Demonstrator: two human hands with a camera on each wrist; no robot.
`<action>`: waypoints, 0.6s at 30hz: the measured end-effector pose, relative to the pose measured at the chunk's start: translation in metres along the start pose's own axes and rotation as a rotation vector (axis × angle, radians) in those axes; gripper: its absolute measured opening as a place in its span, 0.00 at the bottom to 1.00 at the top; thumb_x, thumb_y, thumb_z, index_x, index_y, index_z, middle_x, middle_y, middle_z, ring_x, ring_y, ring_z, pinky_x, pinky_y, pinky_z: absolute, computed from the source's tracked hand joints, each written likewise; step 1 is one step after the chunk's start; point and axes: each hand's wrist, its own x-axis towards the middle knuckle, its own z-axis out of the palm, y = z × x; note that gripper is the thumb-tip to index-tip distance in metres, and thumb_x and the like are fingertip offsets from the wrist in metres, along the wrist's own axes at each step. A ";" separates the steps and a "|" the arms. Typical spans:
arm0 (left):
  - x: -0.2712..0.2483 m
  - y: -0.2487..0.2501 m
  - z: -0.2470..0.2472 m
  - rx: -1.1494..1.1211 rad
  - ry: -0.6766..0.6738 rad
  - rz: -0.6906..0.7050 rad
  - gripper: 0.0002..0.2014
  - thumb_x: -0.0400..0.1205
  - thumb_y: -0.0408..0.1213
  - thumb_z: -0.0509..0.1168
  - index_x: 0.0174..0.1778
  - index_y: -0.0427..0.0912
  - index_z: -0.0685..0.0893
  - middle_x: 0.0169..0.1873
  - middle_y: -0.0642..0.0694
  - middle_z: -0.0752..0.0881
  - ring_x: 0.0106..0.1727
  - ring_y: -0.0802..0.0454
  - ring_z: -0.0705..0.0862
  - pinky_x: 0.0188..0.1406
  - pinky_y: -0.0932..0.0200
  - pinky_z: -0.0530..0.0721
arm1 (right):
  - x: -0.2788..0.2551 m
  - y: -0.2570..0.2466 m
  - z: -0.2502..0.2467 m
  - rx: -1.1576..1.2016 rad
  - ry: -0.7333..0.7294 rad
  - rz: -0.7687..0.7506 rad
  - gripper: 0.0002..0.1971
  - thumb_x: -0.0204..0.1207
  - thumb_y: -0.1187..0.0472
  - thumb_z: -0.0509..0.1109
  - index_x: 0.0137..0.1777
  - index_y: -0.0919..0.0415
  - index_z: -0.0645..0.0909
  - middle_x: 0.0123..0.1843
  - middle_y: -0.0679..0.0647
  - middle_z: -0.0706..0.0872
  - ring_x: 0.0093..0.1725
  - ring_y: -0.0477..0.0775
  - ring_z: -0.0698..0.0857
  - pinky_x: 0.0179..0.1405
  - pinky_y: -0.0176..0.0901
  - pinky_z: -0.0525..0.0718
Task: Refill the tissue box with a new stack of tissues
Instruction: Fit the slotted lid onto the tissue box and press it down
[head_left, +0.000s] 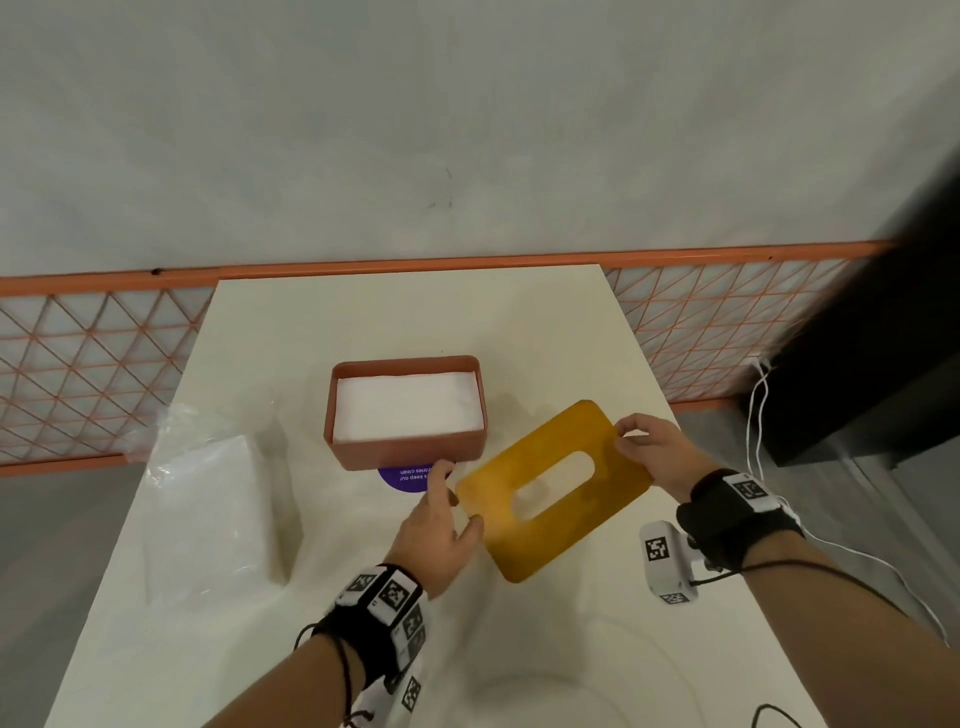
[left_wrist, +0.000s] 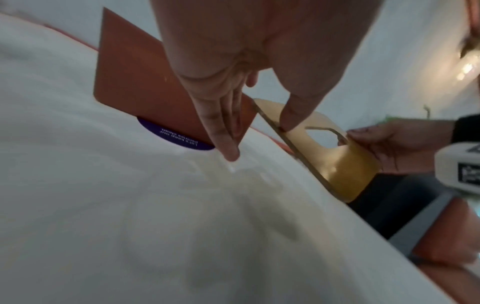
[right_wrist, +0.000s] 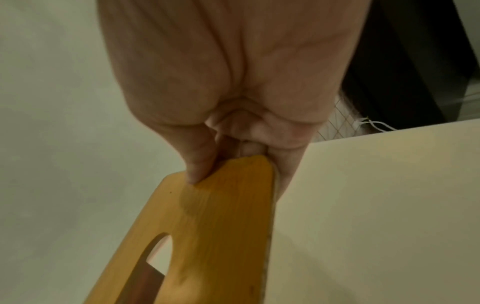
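Note:
A terracotta tissue box (head_left: 405, 453) (left_wrist: 135, 82) stands open in the middle of the table, filled with a white stack of tissues (head_left: 405, 405). Its yellow wooden lid (head_left: 571, 530) (left_wrist: 345, 170) (right_wrist: 223, 226), which has an oval slot, hangs tilted above the table just right of the box. My right hand (head_left: 623, 435) (right_wrist: 233, 174) pinches the lid's far right corner, thumb on top. My left hand (head_left: 453, 500) (left_wrist: 258, 142) has straight fingers beside the lid's left corner. Only its thumb presses the lid's edge.
A plastic-wrapped tissue pack (head_left: 213, 514) lies at the left of the cream table (head_left: 519, 322). A purple round sticker (head_left: 402, 477) peeks from under the box. An orange mesh railing (head_left: 104, 353) runs behind, and a white cable (head_left: 758, 415) and dark furniture (head_left: 883, 364) are on the right.

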 end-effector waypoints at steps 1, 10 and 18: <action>0.000 0.003 -0.005 -0.059 0.030 -0.004 0.33 0.82 0.44 0.66 0.77 0.52 0.53 0.59 0.48 0.84 0.40 0.52 0.89 0.52 0.52 0.87 | -0.001 -0.005 -0.002 0.027 0.008 -0.025 0.04 0.85 0.59 0.63 0.52 0.54 0.79 0.56 0.59 0.86 0.56 0.63 0.81 0.58 0.60 0.80; 0.010 0.021 -0.081 -0.497 0.324 -0.063 0.11 0.83 0.35 0.67 0.60 0.45 0.78 0.37 0.45 0.90 0.32 0.52 0.90 0.39 0.56 0.91 | 0.008 -0.072 0.030 0.300 0.067 -0.178 0.02 0.83 0.63 0.66 0.51 0.57 0.80 0.47 0.60 0.87 0.46 0.60 0.83 0.40 0.51 0.83; 0.045 -0.012 -0.165 -0.399 0.393 -0.109 0.19 0.77 0.39 0.71 0.65 0.48 0.85 0.41 0.42 0.91 0.40 0.40 0.90 0.48 0.46 0.90 | 0.036 -0.120 0.091 0.111 0.138 -0.192 0.13 0.77 0.62 0.74 0.61 0.58 0.86 0.54 0.58 0.90 0.52 0.60 0.89 0.58 0.59 0.88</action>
